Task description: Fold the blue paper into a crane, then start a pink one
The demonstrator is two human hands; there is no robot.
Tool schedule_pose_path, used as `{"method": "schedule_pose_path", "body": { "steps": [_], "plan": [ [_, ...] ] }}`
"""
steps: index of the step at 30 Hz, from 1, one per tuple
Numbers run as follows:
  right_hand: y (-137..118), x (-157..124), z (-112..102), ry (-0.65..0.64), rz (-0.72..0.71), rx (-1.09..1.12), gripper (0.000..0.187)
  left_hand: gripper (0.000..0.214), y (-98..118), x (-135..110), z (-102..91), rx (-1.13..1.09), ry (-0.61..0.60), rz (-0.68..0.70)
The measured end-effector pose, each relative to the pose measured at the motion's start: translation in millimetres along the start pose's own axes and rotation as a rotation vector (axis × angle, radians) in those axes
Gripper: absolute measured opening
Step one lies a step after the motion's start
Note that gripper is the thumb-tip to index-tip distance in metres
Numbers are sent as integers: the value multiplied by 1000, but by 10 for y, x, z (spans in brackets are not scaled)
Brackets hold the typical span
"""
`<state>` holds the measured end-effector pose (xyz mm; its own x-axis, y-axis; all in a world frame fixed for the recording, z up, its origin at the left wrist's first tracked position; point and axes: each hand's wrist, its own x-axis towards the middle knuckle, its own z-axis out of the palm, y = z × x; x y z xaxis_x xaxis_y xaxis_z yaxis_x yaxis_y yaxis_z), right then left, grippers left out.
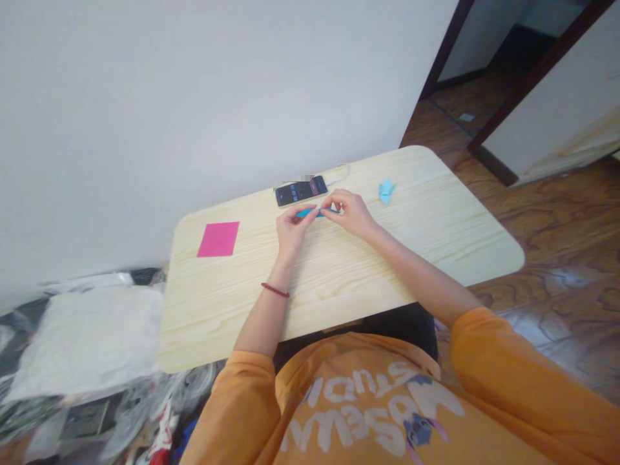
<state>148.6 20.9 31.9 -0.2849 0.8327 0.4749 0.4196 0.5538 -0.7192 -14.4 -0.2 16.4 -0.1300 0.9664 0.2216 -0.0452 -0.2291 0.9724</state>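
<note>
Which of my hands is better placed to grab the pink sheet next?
Probably your left hand: it's nearer the pink sheet than your right hand. Both hold the blue piece.

The table before you has a pale, wood-grained top with four rounded corners, its grain running roughly along its length. Toward your left, a flat magenta square of paper lies nearer the far edge than the near one. Close to the far edge, about midway along, you see a smartphone lying lengthwise, face up, its dark screen lit with white digits and a reddish patch at your right-hand end. A white cable runs over the tabletop beside that end. Farther to your right, well apart from the phone, rests a light-blue origami figure, crane-like in outline, with pointed tips.
</note>
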Motion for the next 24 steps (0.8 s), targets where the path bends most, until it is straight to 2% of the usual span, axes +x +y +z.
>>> {"method": "schedule_pose_path", "body": {
  "steps": [7, 11, 17, 24],
  "plan": [
    [45, 3, -2, 44, 128, 130, 24, 31, -23, 38, -21, -49, 46, 16],
    [29, 10, -12, 64, 154, 202, 34, 26, -12, 22, -25, -12, 18, 49],
    [-7, 5, -17, 47, 173, 280, 35, 18, 12, 0, -20, 57, -25, 61],
    [10, 2, 12, 68, 299, 450, 33, 20, 58, 1, -8, 64, -36, 55]
  ]
}}
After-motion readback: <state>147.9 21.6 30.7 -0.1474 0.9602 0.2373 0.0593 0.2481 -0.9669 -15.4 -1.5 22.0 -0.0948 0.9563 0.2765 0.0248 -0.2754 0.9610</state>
